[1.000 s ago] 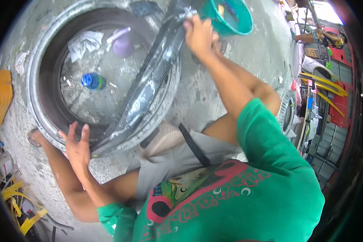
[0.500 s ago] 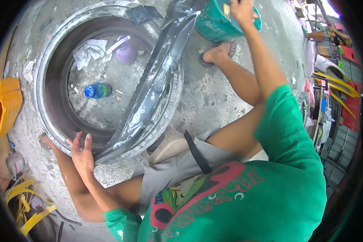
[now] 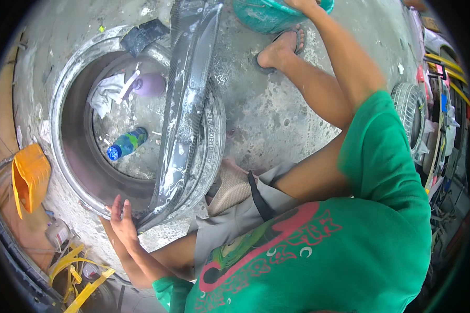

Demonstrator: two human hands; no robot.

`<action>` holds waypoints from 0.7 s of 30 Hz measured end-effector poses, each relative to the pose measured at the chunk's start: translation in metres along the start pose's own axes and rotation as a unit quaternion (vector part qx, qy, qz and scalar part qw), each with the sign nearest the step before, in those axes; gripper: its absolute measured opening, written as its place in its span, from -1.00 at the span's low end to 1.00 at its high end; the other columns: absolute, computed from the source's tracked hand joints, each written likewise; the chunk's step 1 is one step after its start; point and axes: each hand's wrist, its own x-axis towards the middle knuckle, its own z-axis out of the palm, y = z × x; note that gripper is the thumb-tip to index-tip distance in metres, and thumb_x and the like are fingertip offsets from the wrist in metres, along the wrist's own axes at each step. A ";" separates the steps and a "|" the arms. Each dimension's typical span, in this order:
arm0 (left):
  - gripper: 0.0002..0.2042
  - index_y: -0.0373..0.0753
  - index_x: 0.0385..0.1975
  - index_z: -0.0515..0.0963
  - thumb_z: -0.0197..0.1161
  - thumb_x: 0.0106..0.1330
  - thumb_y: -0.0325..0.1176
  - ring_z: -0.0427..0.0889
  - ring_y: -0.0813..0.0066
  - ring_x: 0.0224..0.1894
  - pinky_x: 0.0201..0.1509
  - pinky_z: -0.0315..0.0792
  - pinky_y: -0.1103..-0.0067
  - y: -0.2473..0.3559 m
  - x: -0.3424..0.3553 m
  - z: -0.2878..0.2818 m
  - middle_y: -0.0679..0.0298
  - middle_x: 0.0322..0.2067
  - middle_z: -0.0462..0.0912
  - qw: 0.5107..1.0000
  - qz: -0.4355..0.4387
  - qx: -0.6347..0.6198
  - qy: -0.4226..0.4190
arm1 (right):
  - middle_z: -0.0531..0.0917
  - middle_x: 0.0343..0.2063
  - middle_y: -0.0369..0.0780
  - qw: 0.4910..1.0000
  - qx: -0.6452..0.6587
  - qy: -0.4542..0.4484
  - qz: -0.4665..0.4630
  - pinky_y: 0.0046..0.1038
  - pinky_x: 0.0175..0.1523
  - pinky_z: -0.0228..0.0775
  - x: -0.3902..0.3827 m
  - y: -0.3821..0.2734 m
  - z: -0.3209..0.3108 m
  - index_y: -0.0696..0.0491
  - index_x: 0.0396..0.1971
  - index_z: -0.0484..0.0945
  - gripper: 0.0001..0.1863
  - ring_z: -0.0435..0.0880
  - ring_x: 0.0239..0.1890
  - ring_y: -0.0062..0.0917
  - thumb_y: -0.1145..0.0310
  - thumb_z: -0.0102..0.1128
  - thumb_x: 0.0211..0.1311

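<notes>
A long, wet black car trim piece with a carbon-weave pattern (image 3: 185, 104) lies slantwise across an upright-walled tyre (image 3: 68, 172) that rests flat on the floor. Whitish smears cover the trim. Beside its near end is my left hand (image 3: 122, 221), fingers stretched upward and apart at the tyre's near rim. My right arm reaches far forward to a teal bucket (image 3: 269, 16) at the top edge. There my right hand (image 3: 304, 4) is over the bucket's opening, its fingers cut off from view. Inside the tyre lie a blue-capped bottle (image 3: 128, 143), a purple spray bottle (image 3: 150, 85) and a white rag (image 3: 107, 94).
A dark flat piece (image 3: 144, 36) sits on the tyre's far rim. At left are an orange scoop-like container (image 3: 32, 177) and yellow strips (image 3: 81, 276). Another tyre (image 3: 410, 115) stands at right, near assorted clutter. My sandalled foot (image 3: 279, 51) is just below the bucket.
The view has shifted, moving the tyre and trim in the picture. My right hand has gone from above the bucket's rim to its opening. My left hand stays by the trim's near end.
</notes>
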 end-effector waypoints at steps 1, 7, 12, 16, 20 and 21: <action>-0.52 -0.37 0.26 0.51 0.31 0.41 -0.27 0.17 0.18 0.53 0.51 0.08 0.43 -0.002 0.015 0.016 -0.14 0.26 0.52 0.997 0.025 -0.063 -0.036 | 0.70 -0.23 -0.06 0.999 -0.045 0.027 0.001 0.13 0.06 0.31 0.016 0.018 -0.035 -0.09 -0.13 0.66 -0.76 0.61 -0.04 -0.10 0.20 0.27 0.24; -0.48 -0.37 0.32 0.44 0.29 0.42 -0.29 0.40 0.19 0.40 0.48 0.19 0.44 -0.012 0.031 0.039 -0.13 0.31 0.46 0.989 0.068 -0.112 -0.073 | 0.57 -0.22 -0.19 0.960 -0.114 -0.057 -0.251 0.19 0.18 0.01 0.012 -0.029 -0.082 -0.24 -0.18 0.70 -0.83 0.48 0.04 -0.33 0.16 0.30 0.25; -0.51 -0.41 0.22 0.52 0.29 0.42 -0.19 0.31 0.22 0.47 0.54 0.03 0.45 -0.003 0.024 0.034 -0.15 0.19 0.58 0.993 0.099 -0.024 -0.053 | 0.58 -0.21 -0.16 0.968 -0.001 -0.131 -0.213 -0.07 0.07 0.23 0.008 -0.052 -0.074 -0.18 -0.14 0.71 -0.77 0.54 -0.02 -0.20 0.13 0.33 0.25; -0.52 -0.34 0.19 0.57 0.31 0.39 -0.14 0.24 0.18 0.51 0.53 0.02 0.46 -0.014 0.031 0.037 -0.21 0.19 0.56 0.994 0.071 -0.066 -0.051 | 0.58 -0.21 -0.09 0.986 -0.114 -0.035 -0.120 0.00 0.04 0.25 0.027 -0.038 -0.051 -0.17 -0.14 0.70 -0.79 0.57 -0.02 -0.12 0.17 0.31 0.25; -0.52 -0.28 0.19 0.59 0.33 0.38 -0.12 0.07 0.17 0.58 0.52 0.05 0.43 -0.021 0.031 0.034 -0.33 0.33 0.36 0.995 0.068 -0.059 -0.046 | 0.68 -0.14 -0.06 0.993 -0.091 0.071 -0.037 -0.01 0.01 0.43 -0.007 -0.028 -0.001 -0.21 0.00 0.64 -0.70 0.61 -0.03 -0.06 0.03 0.23 0.36; -0.52 -0.28 0.19 0.59 0.33 0.38 -0.12 0.07 0.17 0.58 0.52 0.05 0.43 -0.020 0.028 0.034 -0.33 0.33 0.36 0.995 0.060 -0.068 -0.045 | 0.56 -0.14 -0.02 0.996 -0.031 0.081 0.018 0.07 0.03 0.29 -0.033 -0.045 0.008 -0.23 -0.04 0.67 -0.76 0.56 -0.01 -0.08 0.08 0.22 0.37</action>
